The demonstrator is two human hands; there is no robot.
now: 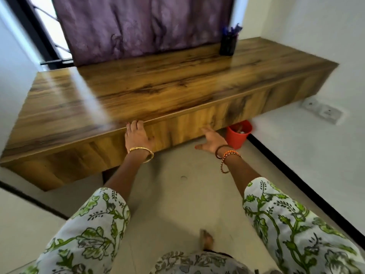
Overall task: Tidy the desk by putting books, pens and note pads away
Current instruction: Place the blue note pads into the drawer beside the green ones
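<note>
Head camera looks down on a long wooden bench (138, 89) that runs left to right across the view, its long axis slanting up toward the right. The left grip (137, 135) lies flat against the front panel, fingers straight and pressed to the wood, fingertips (135, 123) reaching the top edge. The right grip (210, 140) is spread and relaxed, holding nothing, its fingers blurred at the lower edge of the same panel; whether it touches the wood I cannot tell.

Of the task's things only one group shows: a dark pen holder (228, 45) with blue pens standing in it. It stands upright at the far right end of the bench top, well beyond and to the right of both grips, nearer the right one. No books or note pads show on the bench top. A red bin (238, 134) sits on the floor just to the right of the right grip, beneath the bench.

Both arms stretch forward and down, wrists low, palms toward the panel. That pose suggests a drawer front being pushed closed, though no seam or handle is clear. If so, the tidying looks close to finished.
</note>
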